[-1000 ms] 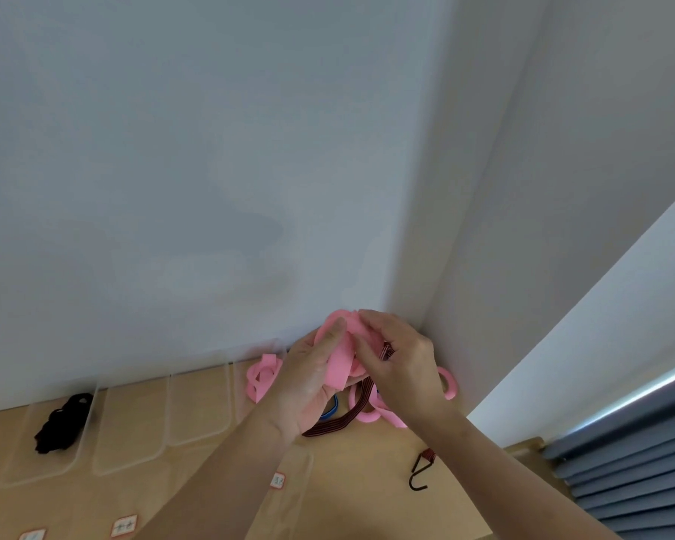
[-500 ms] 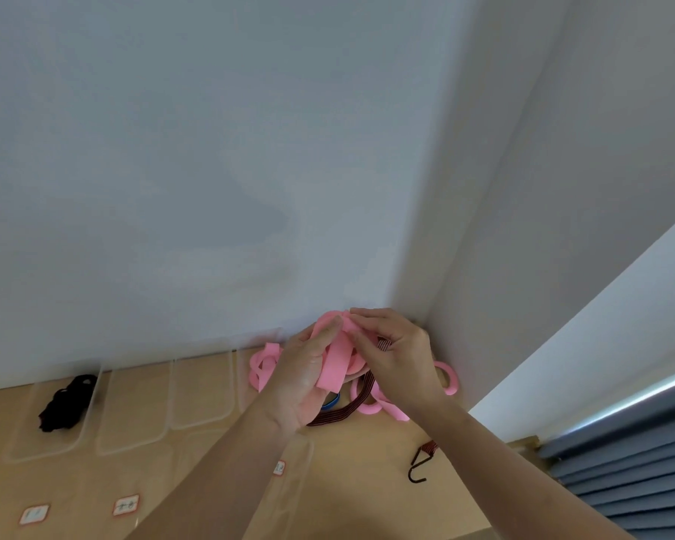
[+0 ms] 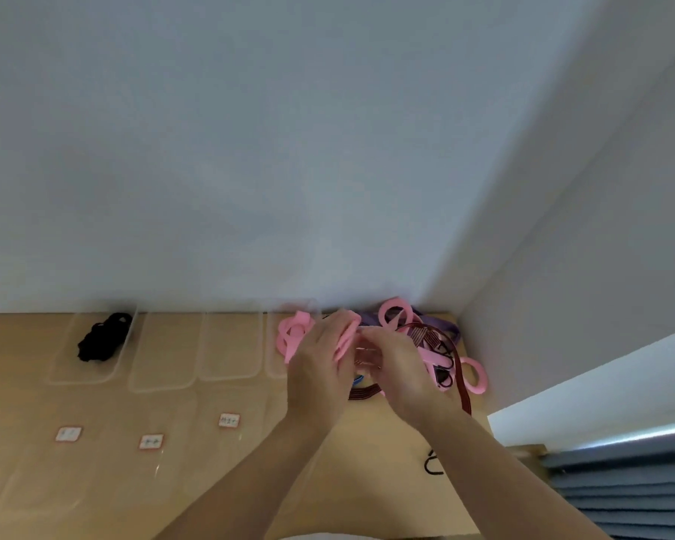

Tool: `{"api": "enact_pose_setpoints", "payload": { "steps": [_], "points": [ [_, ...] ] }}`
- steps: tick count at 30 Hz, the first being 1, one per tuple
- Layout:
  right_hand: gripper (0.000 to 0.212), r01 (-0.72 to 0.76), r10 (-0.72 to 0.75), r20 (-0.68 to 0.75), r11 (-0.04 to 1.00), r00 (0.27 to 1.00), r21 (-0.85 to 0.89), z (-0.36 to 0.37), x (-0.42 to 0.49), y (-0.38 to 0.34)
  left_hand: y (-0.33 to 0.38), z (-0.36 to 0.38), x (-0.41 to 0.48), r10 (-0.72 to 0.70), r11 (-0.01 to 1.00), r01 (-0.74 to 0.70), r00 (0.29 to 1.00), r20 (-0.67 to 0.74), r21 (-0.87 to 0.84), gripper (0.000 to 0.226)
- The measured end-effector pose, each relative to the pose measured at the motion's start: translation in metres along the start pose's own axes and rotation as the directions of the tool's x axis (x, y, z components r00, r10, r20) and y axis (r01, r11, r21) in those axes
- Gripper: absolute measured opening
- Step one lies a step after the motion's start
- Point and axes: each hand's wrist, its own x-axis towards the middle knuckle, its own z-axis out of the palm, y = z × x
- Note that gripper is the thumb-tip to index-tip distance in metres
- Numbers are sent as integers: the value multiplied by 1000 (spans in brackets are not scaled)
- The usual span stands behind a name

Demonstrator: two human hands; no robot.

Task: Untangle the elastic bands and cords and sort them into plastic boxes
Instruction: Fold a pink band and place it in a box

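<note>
The pink band [image 3: 347, 337] stands roughly upright between both hands: the left hand [image 3: 318, 370] curls round it, and the right hand [image 3: 400, 368] seems to pinch its edge, though blur leaves that unsure. The tangle [image 3: 425, 337] lies just right of the grip, and the box [image 3: 269, 356] holding pink bands lies just left, nearer the left hand.

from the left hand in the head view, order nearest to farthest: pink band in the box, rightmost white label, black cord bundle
From the left hand:
1. pink band in the box, just left.
2. rightmost white label, lower left.
3. black cord bundle, far left.
</note>
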Motion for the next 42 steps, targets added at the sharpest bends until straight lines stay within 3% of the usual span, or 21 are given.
{"api": "enact_pose_setpoints", "payload": {
  "steps": [1,3,5,7,9,11,14,16,18,19,21,23,25,28,30,36,40,42],
  "points": [
    [30,-58,49,83,992,995,111,0,1,1,-5,-2,-4,48,996,-51,997,56,67,41],
    [38,-60,43,186,994,982,90,-1,7,6,-13,-5,-12,50,990,-72,984,171,120,52],
    [37,-39,33,203,999,979,26,0,14,13,-21,-7,-15,6,992,-41,959,285,118,59],
    [34,-76,62,190,995,980,70,-1,25,21,-25,-9,-14,-34,997,3,915,402,78,63],
    [27,-149,124,188,981,974,125,-2,39,28,-28,-17,-6,-94,989,133,909,406,-70,47],
    [25,-204,173,202,968,964,145,0,52,34,-39,-28,6,-205,947,269,927,315,-175,32],
    [25,-233,197,243,964,950,127,10,70,40,-59,-36,25,-303,932,346,907,291,-106,27],
    [24,-240,209,244,965,947,106,18,78,42,-70,-39,37,-432,824,516,840,328,-235,36],
    [24,-253,222,214,959,951,129,25,84,46,-85,-45,46,-515,602,701,707,485,-383,38],
    [22,-257,226,197,954,954,152,28,87,47,-96,-49,48,-488,504,767,632,602,-397,37],
    [19,-253,230,160,956,960,145,33,91,50,-112,-53,50,-413,443,815,556,721,-374,39],
    [18,-238,236,102,971,966,9,37,93,51,-122,-50,55,-493,485,812,560,666,-324,47],
    [22,-205,218,45,958,975,-200,40,96,55,-127,-46,63,-589,598,784,571,572,-167,51],
    [19,-145,163,3,887,987,-437,42,97,61,-133,-40,80,-572,770,627,596,563,118,53],
    [15,-79,84,-19,815,996,-574,41,95,66,-133,-38,90,-535,823,528,594,601,210,47],
    [25,46,-69,-1,681,998,-731,37,85,78,-136,-34,112,-381,867,482,472,795,129,25],
    [29,87,-36,85,668,996,-739,36,80,81,-145,-32,117,-385,856,487,382,840,171,22],
    [35,94,-27,102,671,994,-736,36,78,82,-144,-30,118,-389,852,495,375,842,173,22]
  ]
}}
